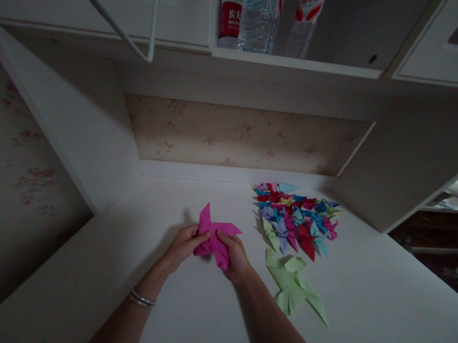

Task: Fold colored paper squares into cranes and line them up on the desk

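Observation:
A partly folded pink origami paper is held above the white desk between both hands. My left hand pinches its left side, thumb on top. My right hand grips its right lower part with closed fingers. Two pointed flaps of the pink paper stick up and to the right. A light green folded paper figure lies on the desk just right of my right hand. Behind it sits a pile of several colourful folded paper pieces.
The desk sits in a white alcove with a flowered back panel. On the shelf above stand plastic water bottles. A white side panel bounds the right, and a slanted panel the left. A bracelet circles my left wrist.

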`<move>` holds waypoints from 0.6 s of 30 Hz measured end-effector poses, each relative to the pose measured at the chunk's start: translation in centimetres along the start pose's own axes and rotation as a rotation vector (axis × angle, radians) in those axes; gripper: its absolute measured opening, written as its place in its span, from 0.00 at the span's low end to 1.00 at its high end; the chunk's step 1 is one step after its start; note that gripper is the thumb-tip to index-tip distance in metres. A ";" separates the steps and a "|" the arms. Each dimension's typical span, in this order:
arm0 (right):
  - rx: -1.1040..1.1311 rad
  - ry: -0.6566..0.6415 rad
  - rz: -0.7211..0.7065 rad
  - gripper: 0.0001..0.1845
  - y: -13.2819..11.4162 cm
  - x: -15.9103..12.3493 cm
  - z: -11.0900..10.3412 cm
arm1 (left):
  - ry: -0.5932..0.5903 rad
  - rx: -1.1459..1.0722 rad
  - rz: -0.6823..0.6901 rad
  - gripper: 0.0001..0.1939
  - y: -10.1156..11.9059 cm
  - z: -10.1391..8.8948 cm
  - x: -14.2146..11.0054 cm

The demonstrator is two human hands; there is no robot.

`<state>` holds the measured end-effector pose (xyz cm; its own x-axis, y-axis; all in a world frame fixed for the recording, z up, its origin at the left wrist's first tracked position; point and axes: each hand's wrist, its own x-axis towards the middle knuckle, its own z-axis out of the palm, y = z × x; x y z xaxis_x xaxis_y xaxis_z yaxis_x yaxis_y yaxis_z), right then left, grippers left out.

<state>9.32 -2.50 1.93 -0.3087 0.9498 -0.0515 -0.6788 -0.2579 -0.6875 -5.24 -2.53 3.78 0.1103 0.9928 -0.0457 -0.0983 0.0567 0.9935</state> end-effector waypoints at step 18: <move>-0.037 0.060 -0.007 0.12 0.4 0.3 -0.2 | 0.025 0.020 0.009 0.20 -0.8 -0.4 0.4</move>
<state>9.13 -2.31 1.47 -0.2627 0.9607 -0.0894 -0.6551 -0.2456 -0.7145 -5.49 -2.12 2.98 0.0849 0.9956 -0.0390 -0.0789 0.0457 0.9958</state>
